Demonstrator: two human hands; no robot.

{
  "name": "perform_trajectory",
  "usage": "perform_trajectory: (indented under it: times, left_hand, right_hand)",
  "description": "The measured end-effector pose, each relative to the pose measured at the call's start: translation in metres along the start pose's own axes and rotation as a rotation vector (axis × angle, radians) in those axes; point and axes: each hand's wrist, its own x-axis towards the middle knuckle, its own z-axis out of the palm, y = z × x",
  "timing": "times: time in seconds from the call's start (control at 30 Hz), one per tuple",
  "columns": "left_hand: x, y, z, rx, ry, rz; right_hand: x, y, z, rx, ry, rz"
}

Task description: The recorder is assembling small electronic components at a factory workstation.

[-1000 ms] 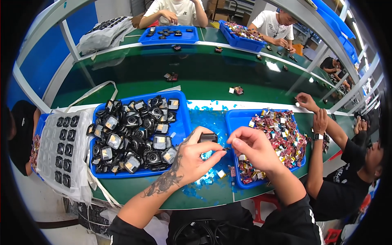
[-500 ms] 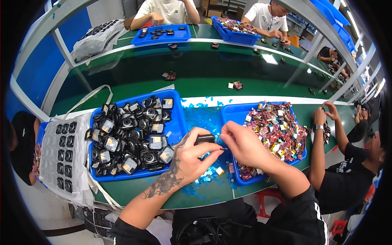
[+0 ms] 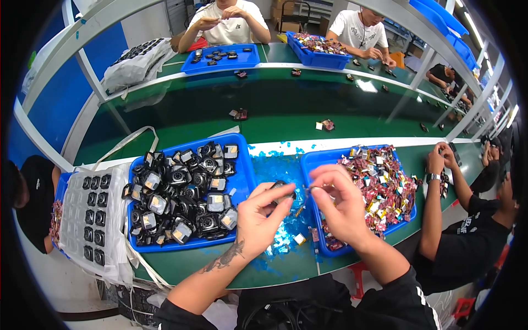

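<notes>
My left hand (image 3: 259, 217), with a tattooed forearm, grips a small black watch case (image 3: 282, 186) between thumb and fingers. Part of the case hides behind those fingers. Just to the right, my right hand (image 3: 347, 212) is closed in a pinch, with a small dark bit at its fingertips that I cannot make out. A gap separates the two hands. On the left, a blue tray (image 3: 246, 165) holds a heap of black watch cases (image 3: 179, 192). Beside my right hand, another blue tray (image 3: 313, 159) is piled with small reddish circuit parts (image 3: 379, 187).
Blue film scraps (image 3: 283, 236) litter the green bench between the trays. A white plastic tray (image 3: 74, 214) with rows of watch cases stands far left. A conveyor (image 3: 187, 110) carries a few parts. Co-workers sit opposite, and a co-worker's arm (image 3: 432, 214) is close on the right.
My hands have drawn apart, and the watch case has tilted in my left hand. My right fingers have lifted and loosened. The whole view has shifted slightly. A person opposite has raised both hands.
</notes>
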Motion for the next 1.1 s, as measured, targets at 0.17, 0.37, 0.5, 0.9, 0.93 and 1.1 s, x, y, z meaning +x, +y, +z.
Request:
perform_trajectory:
  times: [0.17, 0.37, 0.5, 0.9, 0.93, 1.1]
  left_hand:
    - [0.011, 0.005, -0.005, -0.184, 0.117, -0.101]
    - [0.01, 0.0, -0.015, -0.339, -0.062, -0.417]
    - [0.002, 0.013, -0.006, 0.02, -0.206, -0.06]
    - [0.004, 0.004, -0.008, 0.164, -0.074, -0.102]
    - [0.006, 0.001, -0.01, 0.341, -0.04, -0.032]
    - [0.007, 0.015, -0.01, 0.618, 0.035, 0.125]
  right_hand:
    - [-0.011, -0.011, -0.017, 0.422, -0.14, 0.358]
    - [-0.013, -0.005, -0.012, 0.782, -0.131, 0.52]
    - [-0.018, 0.0, -0.005, 0.735, -0.137, 0.483]
    - [-0.022, -0.012, 0.008, 0.49, -0.002, 0.139]
    - [-0.021, -0.014, 0.005, 0.507, 0.028, 0.226]
    - [-0.022, -0.002, 0.01, 0.682, -0.013, 0.507]
